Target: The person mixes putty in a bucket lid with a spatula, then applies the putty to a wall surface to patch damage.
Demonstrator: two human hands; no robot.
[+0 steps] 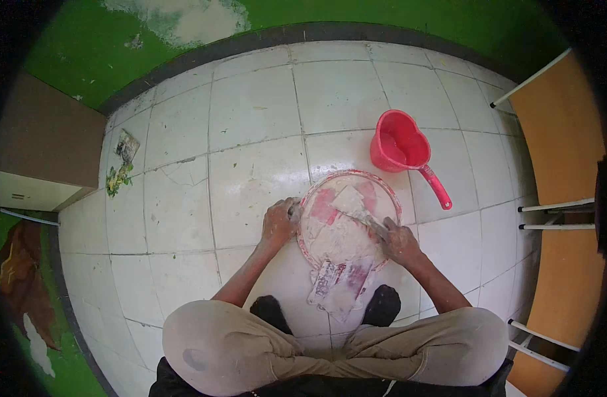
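A round red basin smeared with white paste stands on the floor in front of me. Closed at its left rim is my left hand, steadying the basin; a small dark patch by its fingers is too unclear to name. My right hand grips the handle of a putty knife, whose wide, paste-coated blade points up and left into the basin. White paste covers much of the basin's bottom, with red showing through. At the near rim, a paste-covered flat spreader lies between my feet.
A red dipper stands beyond the basin to the right, its handle toward me. Loose scraps lie at the left near a brown cabinet. Wooden chairs with white legs line the right. A green wall rises behind.
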